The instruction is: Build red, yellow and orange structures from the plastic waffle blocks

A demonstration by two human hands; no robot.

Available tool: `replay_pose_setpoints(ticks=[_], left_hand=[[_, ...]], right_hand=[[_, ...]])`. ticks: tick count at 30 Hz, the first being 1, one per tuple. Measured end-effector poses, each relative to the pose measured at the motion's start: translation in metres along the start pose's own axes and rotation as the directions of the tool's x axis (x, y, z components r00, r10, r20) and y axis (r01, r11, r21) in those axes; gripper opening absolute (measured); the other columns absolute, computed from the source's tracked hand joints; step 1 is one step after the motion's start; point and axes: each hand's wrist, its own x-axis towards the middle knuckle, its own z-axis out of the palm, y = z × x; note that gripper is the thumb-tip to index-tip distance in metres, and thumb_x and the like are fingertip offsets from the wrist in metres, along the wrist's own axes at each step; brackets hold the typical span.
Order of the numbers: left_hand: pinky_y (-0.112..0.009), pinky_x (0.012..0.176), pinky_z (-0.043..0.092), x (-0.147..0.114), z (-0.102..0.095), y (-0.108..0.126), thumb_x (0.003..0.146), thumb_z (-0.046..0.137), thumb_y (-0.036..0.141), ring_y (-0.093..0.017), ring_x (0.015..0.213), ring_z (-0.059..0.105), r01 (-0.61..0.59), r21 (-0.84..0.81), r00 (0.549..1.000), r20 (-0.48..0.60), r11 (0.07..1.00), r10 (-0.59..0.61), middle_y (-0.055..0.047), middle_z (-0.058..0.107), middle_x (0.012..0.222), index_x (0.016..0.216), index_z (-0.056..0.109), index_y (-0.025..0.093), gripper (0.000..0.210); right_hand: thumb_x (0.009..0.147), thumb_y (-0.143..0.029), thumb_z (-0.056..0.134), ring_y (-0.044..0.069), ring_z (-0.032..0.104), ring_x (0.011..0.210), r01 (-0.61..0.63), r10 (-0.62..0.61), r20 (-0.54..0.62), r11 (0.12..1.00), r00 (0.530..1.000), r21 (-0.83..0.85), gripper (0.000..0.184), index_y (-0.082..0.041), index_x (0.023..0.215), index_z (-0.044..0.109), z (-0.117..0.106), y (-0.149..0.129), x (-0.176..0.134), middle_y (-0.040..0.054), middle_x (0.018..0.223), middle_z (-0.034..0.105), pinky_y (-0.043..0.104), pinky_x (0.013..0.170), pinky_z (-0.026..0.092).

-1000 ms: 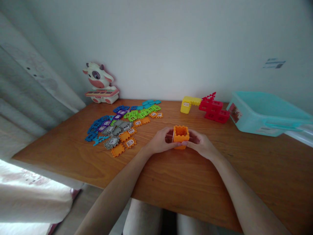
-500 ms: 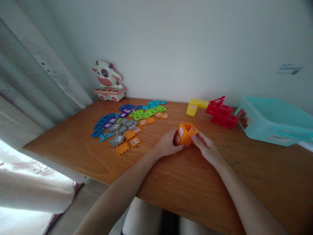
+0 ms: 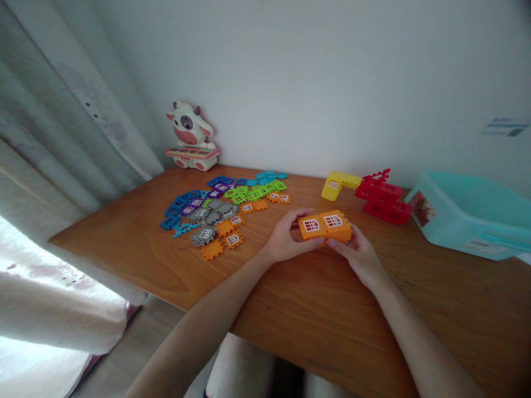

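Note:
An orange block (image 3: 326, 225) built of joined toothed panels lies on its side between my hands, two white-framed windows facing up. My left hand (image 3: 286, 236) is closed on its left end, thumb along the near side. Around the right end my right hand (image 3: 360, 251) is closed, its thumb on the near face and its other fingers partly hidden behind. Left of my hands, loose orange panels (image 3: 212, 250) lie beside grey panels (image 3: 203, 236) and green panels (image 3: 253, 193).
Blue panels (image 3: 179, 205) and purple panels (image 3: 193, 207) lie farther left. A cow toy with a keyboard (image 3: 191, 138) stands by the wall. Behind my right hand are a yellow built shape (image 3: 333, 188) and a red one (image 3: 384, 200). A turquoise bin (image 3: 464, 221) stands at the right.
The orange block has been tipped from upright, open end up, onto its side, its windows now facing up. Both hands have turned with it. The whole view has shifted slightly.

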Motion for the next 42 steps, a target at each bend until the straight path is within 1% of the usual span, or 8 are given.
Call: replay_pose_setpoints(ticks=[2,5,14,22,26,31,37,42], left_hand=[[-0.044,0.097,0.056,0.002,0.003,-0.003,0.076,0.082,0.04,-0.023,0.107,0.067,0.161,-0.199,0.986,-0.02,0.967,-0.168,-0.013,0.067,0.123,0.128,0.054,0.018,0.063],[-0.042,0.096,0.056,0.004,0.008,-0.008,0.078,0.081,0.041,-0.022,0.106,0.067,0.279,-0.321,0.948,-0.058,0.905,-0.313,-0.011,0.069,0.117,0.12,0.057,0.018,0.054],[-0.037,0.087,0.057,-0.001,0.021,-0.011,0.07,0.089,0.035,-0.019,0.094,0.065,0.38,-0.326,0.909,-0.039,0.866,-0.414,-0.006,0.068,0.106,0.113,0.056,0.018,0.057],[-0.034,0.085,0.053,-0.001,0.009,-0.004,0.057,0.095,0.029,-0.015,0.087,0.062,0.42,-0.418,0.905,0.119,0.806,-0.409,-0.002,0.066,0.097,0.115,0.056,0.017,0.071],[-0.03,0.08,0.052,-0.002,-0.002,0.003,0.055,0.095,0.026,-0.013,0.085,0.062,0.376,-0.366,0.925,0.2,0.851,-0.323,-0.002,0.065,0.097,0.11,0.06,0.017,0.065],[-0.026,0.076,0.05,-0.004,-0.002,0.008,0.057,0.093,0.023,-0.011,0.081,0.06,0.248,-0.308,0.967,0.138,0.919,-0.215,-0.001,0.064,0.093,0.104,0.063,0.016,0.056],[-0.026,0.074,0.051,-0.004,0.002,0.006,0.059,0.093,0.025,-0.01,0.077,0.059,0.278,-0.338,0.96,0.127,0.899,-0.249,0.0,0.064,0.088,0.106,0.062,0.016,0.057],[-0.03,0.081,0.053,-0.005,0.003,0.002,0.06,0.093,0.026,-0.014,0.088,0.064,0.255,-0.319,0.965,0.148,0.913,-0.218,-0.004,0.068,0.101,0.108,0.061,0.017,0.058]], right_hand=[[0.075,-0.047,0.085,0.029,0.071,0.114,-0.042,0.042,0.008,0.999,0.999,0.007,0.056,-0.027,0.123,0.064,0.001,-0.002,-0.001,0.0093,0.128,0.073,0.05,0.1,0.059],[0.073,-0.048,0.086,0.029,0.072,0.111,-0.11,0.109,0.03,0.994,0.994,0.009,0.053,-0.025,0.115,0.066,0.008,-0.003,-0.002,0.01,0.124,0.074,0.049,0.098,0.06],[0.063,-0.048,0.091,0.034,0.074,0.103,-0.175,0.176,0.02,0.984,0.984,-0.037,0.059,-0.023,0.11,0.065,0.015,-0.011,-0.004,0.011,0.114,0.077,0.053,0.091,0.062],[0.052,-0.049,0.095,0.032,0.074,0.098,-0.214,0.211,-0.04,0.975,0.977,-0.067,0.068,-0.023,0.105,0.061,0.022,-0.02,-0.007,0.0089,0.107,0.077,0.047,0.086,0.063],[0.052,-0.047,0.096,0.03,0.073,0.09,-0.172,0.175,0.007,0.974,0.985,-0.146,0.067,-0.022,0.103,0.061,0.023,-0.023,-0.01,0.0075,0.1,0.076,0.045,0.079,0.063],[0.054,-0.046,0.095,0.027,0.073,0.085,-0.131,0.139,0.052,0.981,0.989,-0.14,0.064,-0.022,0.102,0.061,0.022,-0.022,-0.012,0.0065,0.097,0.076,0.042,0.076,0.062],[0.056,-0.046,0.094,0.025,0.072,0.079,-0.105,0.115,0.051,0.98,0.992,-0.171,0.061,-0.021,0.101,0.061,0.021,-0.023,-0.012,0.0054,0.091,0.075,0.039,0.07,0.062],[0.058,-0.047,0.093,0.026,0.073,0.08,-0.088,0.106,0.069,0.971,0.992,-0.223,0.059,-0.022,0.101,0.061,0.017,-0.019,-0.011,0.0058,0.093,0.076,0.038,0.069,0.062]])
